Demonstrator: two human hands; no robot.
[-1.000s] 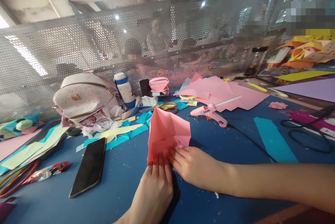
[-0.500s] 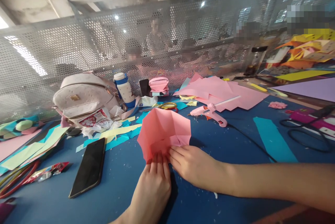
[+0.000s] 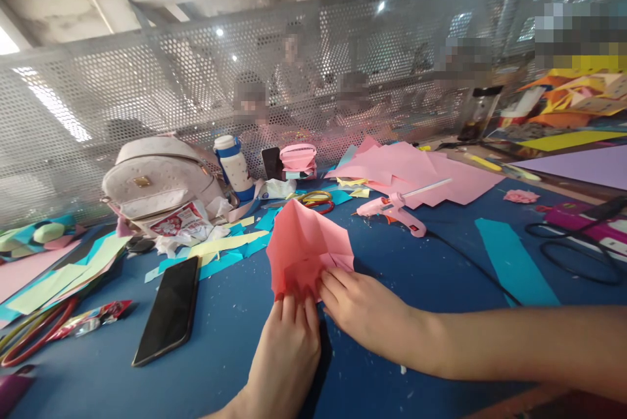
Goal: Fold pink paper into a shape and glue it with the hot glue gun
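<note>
A pink folded paper piece (image 3: 313, 236), creased and curving up like a shallow bowl, stands in front of me over the blue table. My left hand (image 3: 287, 344) grips its near lower edge, with the fingertips partly hidden by the paper. At the paper's right lower side my right hand (image 3: 360, 305) is closed on it, fingers pressed together; the thumbs of both hands are out of sight. Beyond the right hand a pink hot glue gun (image 3: 394, 213) lies on the table with a clear glue stick in its back.
A black phone (image 3: 169, 311) lies at left, near a candy wrapper (image 3: 93, 321). Behind are a pale backpack (image 3: 159, 177), a bottle (image 3: 234, 168), scissors (image 3: 316, 200) and pink paper sheets (image 3: 411, 174). At right, a blue strip (image 3: 514, 262) and a magenta power strip (image 3: 578, 223).
The sides of the pink paper have drawn inward, so it looks narrower and more folded. Both hands keep hold of it in nearly the same place.
</note>
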